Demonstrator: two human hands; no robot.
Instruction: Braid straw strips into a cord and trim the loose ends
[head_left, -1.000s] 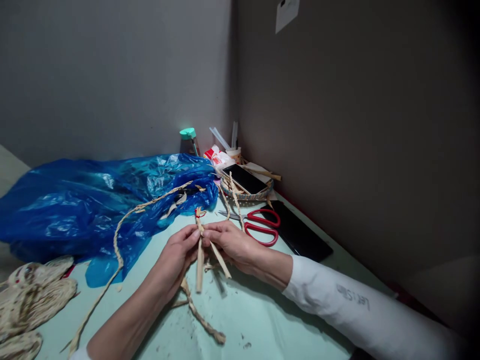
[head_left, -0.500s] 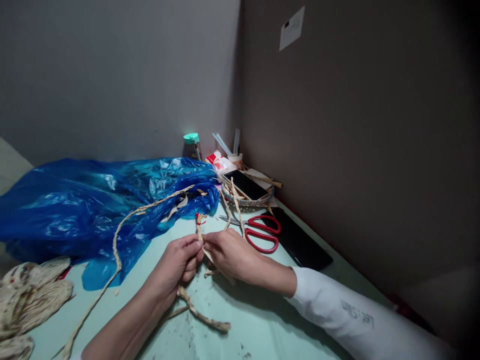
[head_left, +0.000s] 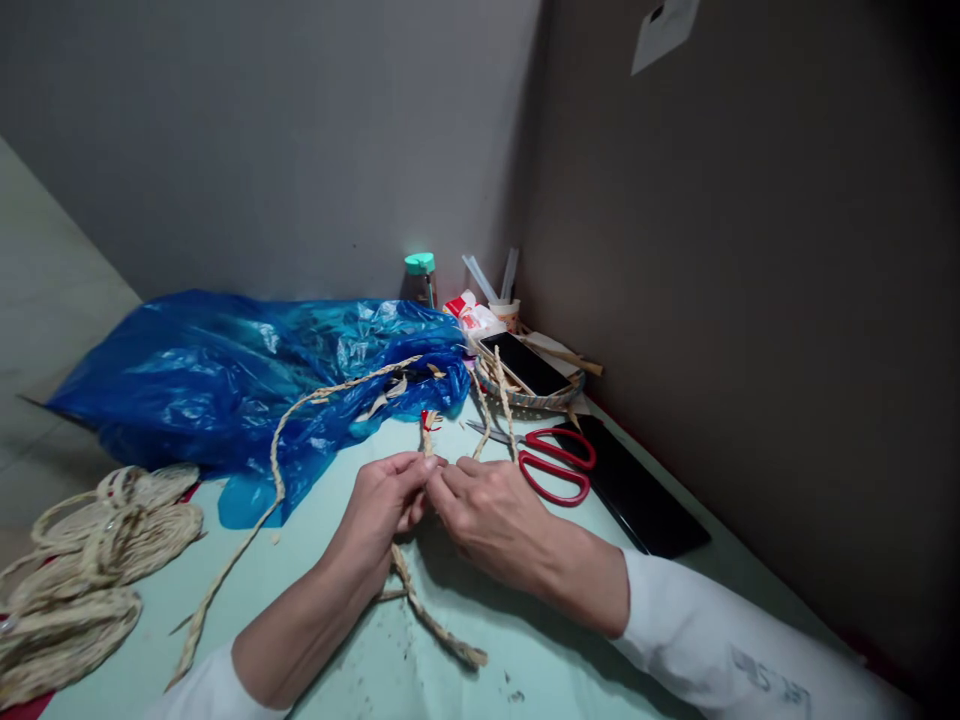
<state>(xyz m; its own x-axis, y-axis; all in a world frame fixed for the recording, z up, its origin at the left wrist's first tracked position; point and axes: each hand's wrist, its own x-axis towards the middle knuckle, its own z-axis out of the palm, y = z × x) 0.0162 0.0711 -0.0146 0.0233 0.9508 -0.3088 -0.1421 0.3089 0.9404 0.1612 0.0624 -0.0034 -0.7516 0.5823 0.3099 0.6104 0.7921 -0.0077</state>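
Observation:
My left hand (head_left: 391,492) is closed in a pinch around a pale straw braid (head_left: 427,443), whose top end is bound with a red tie (head_left: 430,420). Close against it, my right hand (head_left: 487,505) has its fingers pressed together on the same braid; the exact grip is hidden behind the knuckles. Below the hands, a rough braided length (head_left: 439,628) trails onto the table. Red-handled scissors (head_left: 556,465) lie just beyond my right hand, and thin straw cords (head_left: 505,400) run from the basket towards it.
A blue plastic bag (head_left: 217,370) spreads along the back left, with a long braided cord (head_left: 276,455) across it. Coiled straw braids (head_left: 112,540) lie at left. A phone (head_left: 525,363) rests on a small basket (head_left: 551,400); a black flat device (head_left: 645,495) sits by the right wall.
The view has shifted, so the scene sits further right and more of the coiled braids shows. Both hands stay on the braid; my right hand's fingers now lie closer over it.

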